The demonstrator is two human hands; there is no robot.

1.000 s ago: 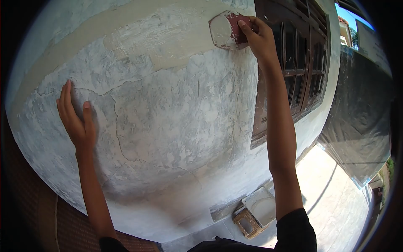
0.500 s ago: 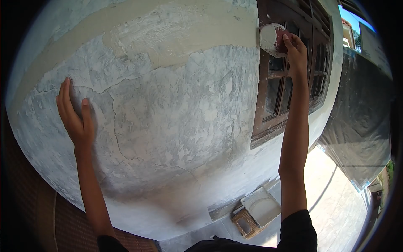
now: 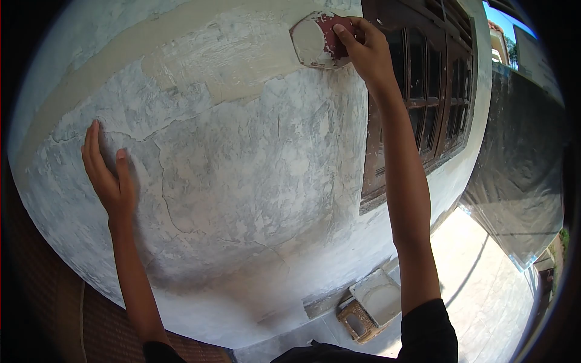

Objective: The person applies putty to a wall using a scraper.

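My right hand (image 3: pixel 370 51) pinches a flat reddish-brown putty scraper (image 3: pixel 336 37), thumb on its near face. Pale putty (image 3: pixel 310 41) covers the scraper's left part. It overlaps the upper wall just left of the window frame. My left hand (image 3: pixel 110 175) rests against the wall at the left, fingers stretched upward and thumb apart, holding nothing. Between the hands the wall (image 3: pixel 242 163) is patchy grey and white with thin cracks, and a smoother cream band of putty (image 3: pixel 236 57) runs across its upper part.
A brown wooden window (image 3: pixel 417 97) with small panes is set in the wall at right. Below, a tray with putty (image 3: pixel 378 296) sits by a worn stool (image 3: pixel 357 323) on the floor. A dark plastic sheet (image 3: pixel 514 163) hangs at far right.
My right hand has carried the scraper left, from in front of the window frame to the wall beside it. My left hand stays in nearly the same place.
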